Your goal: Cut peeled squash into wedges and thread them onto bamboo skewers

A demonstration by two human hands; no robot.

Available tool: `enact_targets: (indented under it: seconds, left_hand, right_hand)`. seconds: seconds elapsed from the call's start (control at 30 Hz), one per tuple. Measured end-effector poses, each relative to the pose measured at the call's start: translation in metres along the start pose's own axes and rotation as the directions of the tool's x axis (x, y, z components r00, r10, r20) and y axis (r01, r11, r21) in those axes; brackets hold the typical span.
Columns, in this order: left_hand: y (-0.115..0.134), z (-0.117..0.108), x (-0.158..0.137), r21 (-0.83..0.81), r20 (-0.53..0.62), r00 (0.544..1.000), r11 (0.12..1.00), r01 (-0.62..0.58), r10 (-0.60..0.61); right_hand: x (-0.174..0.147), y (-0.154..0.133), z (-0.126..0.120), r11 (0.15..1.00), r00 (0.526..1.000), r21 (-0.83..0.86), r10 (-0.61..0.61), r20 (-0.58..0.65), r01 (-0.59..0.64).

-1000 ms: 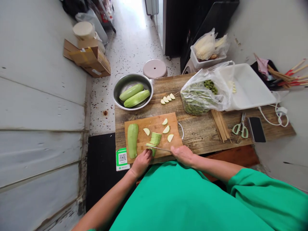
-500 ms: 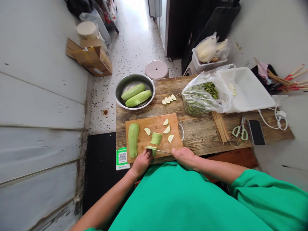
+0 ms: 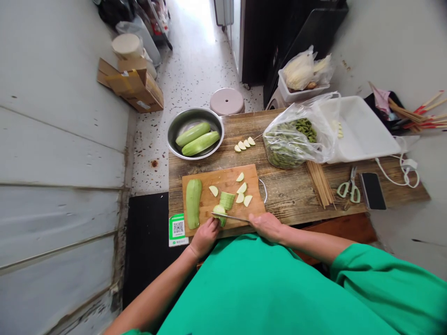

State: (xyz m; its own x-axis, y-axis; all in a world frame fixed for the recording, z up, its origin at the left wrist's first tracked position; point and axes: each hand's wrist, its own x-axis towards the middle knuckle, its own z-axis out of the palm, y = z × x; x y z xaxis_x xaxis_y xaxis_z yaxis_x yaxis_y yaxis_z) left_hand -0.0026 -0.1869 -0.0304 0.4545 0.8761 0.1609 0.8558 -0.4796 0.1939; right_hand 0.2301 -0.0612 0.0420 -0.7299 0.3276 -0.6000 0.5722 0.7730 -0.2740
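My right hand [image 3: 266,225] is closed round the handle of a knife [image 3: 234,217], whose blade points left across the near side of a wooden cutting board [image 3: 209,186]. Under and beside the blade is a piece of zucchini [image 3: 222,222], and my left hand [image 3: 206,235] grips it from the left, fingers curled close to the blade tip. Just beyond lies a sliced zucchini chunk [image 3: 227,200]. Several half-round slices [image 3: 241,188] are spread to its right, with one slice [image 3: 213,190] to its left. A long zucchini piece [image 3: 193,202] rests along the board's left side.
A metal bowl [image 3: 195,157] with two zucchinis stands behind the board. Slices on a skewer [image 3: 245,144] lie near a plastic bag of green vegetables [image 3: 289,144]. Rightward are bamboo skewers [image 3: 319,184], scissors [image 3: 349,188], a phone [image 3: 373,190] and a white tray [image 3: 370,135].
One more half-round slice now lies among those on the right of the board. Another slice's pale face shows at the blade. Both hands stay nearly in place.
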Motion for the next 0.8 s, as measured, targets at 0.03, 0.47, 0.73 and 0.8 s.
enact_targets:
  seconds: [0.03, 0.47, 0.73, 0.8]
  left_hand:
    - [0.000, -0.001, 0.000, -0.003, 0.006, 1.000, 1.000, 0.002, -0.002]
    - [0.000, 0.001, -0.003, -0.016, 0.029, 1.000, 1.000, -0.001, 0.002]
    - [0.002, -0.002, 0.001, 0.017, -0.036, 0.999, 1.000, 0.012, -0.011]
    - [0.003, -0.001, 0.000, 0.013, -0.055, 0.998, 1.000, 0.028, -0.027]
  right_hand:
    - [-0.003, -0.002, -0.002, 1.000, 1.000, -0.002, 0.000, -0.001, 0.000]
    - [-0.005, -0.010, -0.001, 0.999, 0.999, -0.014, 0.033, 0.035, -0.033]
    - [0.009, -0.009, 0.007, 0.999, 0.997, -0.005, 0.039, 0.064, -0.039]
    - [0.006, -0.006, 0.005, 1.000, 0.998, 0.000, 0.027, 0.062, -0.027]
